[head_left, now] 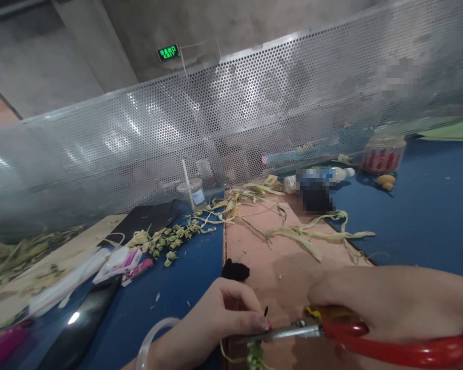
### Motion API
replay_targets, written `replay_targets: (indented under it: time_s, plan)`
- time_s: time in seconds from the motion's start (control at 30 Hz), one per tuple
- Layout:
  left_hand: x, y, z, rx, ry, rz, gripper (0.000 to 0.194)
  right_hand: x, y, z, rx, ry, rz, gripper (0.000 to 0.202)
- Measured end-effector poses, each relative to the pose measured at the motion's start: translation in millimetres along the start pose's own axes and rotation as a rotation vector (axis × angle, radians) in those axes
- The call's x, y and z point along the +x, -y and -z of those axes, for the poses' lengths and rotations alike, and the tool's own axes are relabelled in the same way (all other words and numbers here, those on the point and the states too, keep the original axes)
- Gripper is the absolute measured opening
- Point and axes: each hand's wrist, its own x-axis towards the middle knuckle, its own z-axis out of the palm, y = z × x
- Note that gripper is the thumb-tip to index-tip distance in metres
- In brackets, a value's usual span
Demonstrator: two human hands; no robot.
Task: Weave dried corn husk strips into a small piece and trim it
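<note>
Low in the view, my left hand [231, 318] is closed in a pinch. A thin dark tip and a bit of red show at its fingertips; what it holds is mostly hidden. My right hand [393, 303], somewhat blurred, is closed over the red-handled scissors [405, 350]. Their metal blades point left and reach to just under my left fingertips. Right below the blades is a green, knobbly plant piece [255, 354]. Something yellow [313, 311] shows beside my right hand. A black fuzzy bundle [235, 270] lies just beyond my left hand.
Dry leaf strips [293, 235] lie across the pinkish-brown board [254, 246]. On the blue table [428, 205] are a bottle [341, 174], a jar [384, 154], green buds [170, 241], a tissue pack [118, 264] and a shiny black object [83, 318]. Behind stands a perforated metal screen [158, 133].
</note>
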Motion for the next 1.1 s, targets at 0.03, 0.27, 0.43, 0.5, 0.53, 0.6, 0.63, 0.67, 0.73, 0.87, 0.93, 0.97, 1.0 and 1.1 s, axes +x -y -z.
replay_targets:
  time_s: [0.03, 0.27, 0.43, 0.5, 0.53, 0.6, 0.63, 0.67, 0.73, 0.87, 0.93, 0.97, 1.0, 1.1]
  plan:
    - [0, 0, -0.5, 0.005, -0.003, -0.005, 0.018, 0, 2, 1, -0.016, 0.009, -0.025, 0.017]
    - [0, -3, -1.0, 0.035, 0.008, 0.001, 0.020, 1, 7, 2, -0.078, 0.004, -0.042, 0.016]
    - [0, 1, 0.3, 0.049, 0.004, -0.014, 0.019, 1, 6, 2, -0.073, 0.028, -0.071, 0.014]
    - [0, 2, 0.0, 0.052, 0.007, -0.018, 0.018, 0, 8, 4, -0.073, 0.046, -0.088, 0.015]
    - [0, 1, -0.2, 0.053, 0.008, -0.020, 0.018, 0, 9, 5, -0.071, 0.051, -0.093, 0.015]
    - [0, 1, -0.6, 0.057, 0.005, -0.024, 0.018, 0, 11, 6, -0.069, 0.047, -0.098, 0.016]
    - [-1, 0, -0.6, 0.060, -0.001, -0.023, 0.018, 0, 12, 6, -0.069, 0.043, -0.095, 0.016]
    - [-1, -1, -0.5, 0.066, -0.005, -0.017, 0.018, 0, 11, 6, -0.070, 0.037, -0.090, 0.015]
    - [0, -1, 0.2, 0.075, -0.011, -0.004, 0.018, 1, 10, 4, -0.075, 0.026, -0.077, 0.014]
    - [0, 3, 2.0, 0.075, -0.017, -0.019, 0.019, 3, 3, 0, -0.078, 0.020, -0.052, 0.009]
    - [1, 5, 2.0, 0.078, -0.013, -0.024, 0.018, 4, 1, -1, -0.075, 0.023, -0.041, 0.009]
    - [1, 5, 1.8, 0.082, -0.011, -0.024, 0.018, 4, 1, -1, -0.072, 0.023, -0.036, 0.009]
    - [1, 5, 1.3, 0.087, -0.013, -0.025, 0.018, 4, 1, -1, -0.070, 0.021, -0.033, 0.010]
    - [0, 3, -0.3, 0.104, -0.035, -0.036, 0.020, 1, 4, 0, -0.049, -0.002, -0.029, 0.012]
